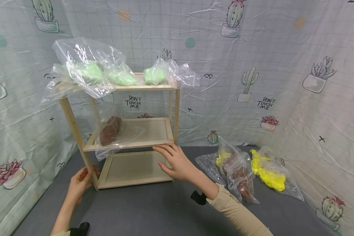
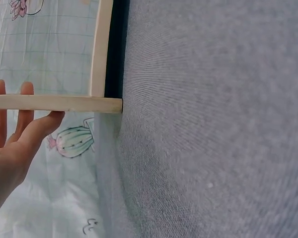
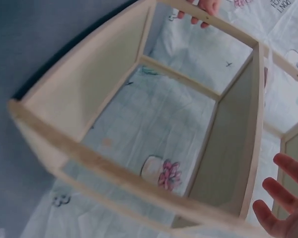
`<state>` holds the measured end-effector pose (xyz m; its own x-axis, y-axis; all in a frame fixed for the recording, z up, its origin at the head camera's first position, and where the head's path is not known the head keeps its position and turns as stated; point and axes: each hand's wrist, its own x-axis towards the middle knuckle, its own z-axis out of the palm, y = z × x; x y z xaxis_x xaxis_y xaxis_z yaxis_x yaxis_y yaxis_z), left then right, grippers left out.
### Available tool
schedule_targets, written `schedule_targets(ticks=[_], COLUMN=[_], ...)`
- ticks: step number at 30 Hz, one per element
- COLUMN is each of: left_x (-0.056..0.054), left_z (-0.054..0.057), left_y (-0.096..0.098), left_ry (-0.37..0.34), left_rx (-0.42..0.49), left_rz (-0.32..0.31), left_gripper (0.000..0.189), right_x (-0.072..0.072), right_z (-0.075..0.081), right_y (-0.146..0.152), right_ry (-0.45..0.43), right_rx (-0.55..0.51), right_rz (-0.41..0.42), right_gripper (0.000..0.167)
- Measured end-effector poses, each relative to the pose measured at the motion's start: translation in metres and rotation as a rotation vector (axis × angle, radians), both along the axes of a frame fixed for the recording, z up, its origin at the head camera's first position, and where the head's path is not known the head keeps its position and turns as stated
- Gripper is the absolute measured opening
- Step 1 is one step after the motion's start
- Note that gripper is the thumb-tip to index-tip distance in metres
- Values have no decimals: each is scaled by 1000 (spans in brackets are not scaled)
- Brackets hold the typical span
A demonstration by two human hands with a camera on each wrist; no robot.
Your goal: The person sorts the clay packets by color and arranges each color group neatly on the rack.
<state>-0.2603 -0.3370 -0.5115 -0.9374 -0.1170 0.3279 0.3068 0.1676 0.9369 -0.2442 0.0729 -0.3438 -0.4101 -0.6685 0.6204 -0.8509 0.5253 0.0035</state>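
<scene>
A light wooden three-tier shelf point(image 1: 148, 131) stands on the dark table. Low on its front left post, my left hand point(image 1: 81, 182) holds the wood, and in the left wrist view its fingers point(image 2: 26, 121) lie on either side of the post point(image 2: 54, 102). My right hand point(image 1: 177, 162) hovers near the right end of the middle tier with fingers spread, holding nothing; its fingers point(image 3: 283, 196) also show in the right wrist view. On the middle tier lies a clear bag with a brown lump point(image 1: 110, 131). Bags with light green lumps point(image 1: 89, 72) sit on the top tier.
Right of the shelf, a clear bag with brown lumps point(image 1: 239, 175) lies beside a bag with a yellow lump point(image 1: 268, 172); another bit of yellow point(image 1: 222, 157) shows behind. A cactus-print curtain point(image 1: 283, 49) surrounds the grey table point(image 1: 153, 213).
</scene>
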Motion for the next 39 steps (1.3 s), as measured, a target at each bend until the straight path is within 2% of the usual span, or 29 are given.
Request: schedule_targets(ticks=[5,12,17,21,23,26,28,31,34,37,38,39], left_x=[1,1,2,5,6,4,3,8,17,28,30,33], left_z=[1,1,1,4,4,3,2,11,24,38,42,45], left_y=[-1,0,3,4,4,2,2,6,15,24,27,29], left_ry=[-1,41,46,52,44,24,12,11,39,46,49,42], left_rx=[5,74,28,-1,15,-30,-17,-74,-11,-12,0,-26], left_rz=[3,-53,-15,-26,-24,-10,5,-8,-42,-45,-39,-31], left_gripper=[51,58,59,55,53,58,62,61,43,23,21,21], right_x=[6,10,16,22,25,30,33,38,42,45,45,46], right_z=[-13,-35,-47,-59,-64,-69,-72,-78,-84,-89,-91,-92], right_y=[27,70,101,126,139,158,170,187,202,215,219,223], right_ry=[18,23,-6,-9,-4,4,13,20,12,-8,-15,-22], right_rx=[-27,-31,-27,-10,-1,19,34,52,44,34,32,34], right_rz=[-7,-47,-88,-130,-159,-212,-251,-304,-362,-430,-452,-476], right_gripper=[48,52,56,54,54,58,61,63,61,61,61,61])
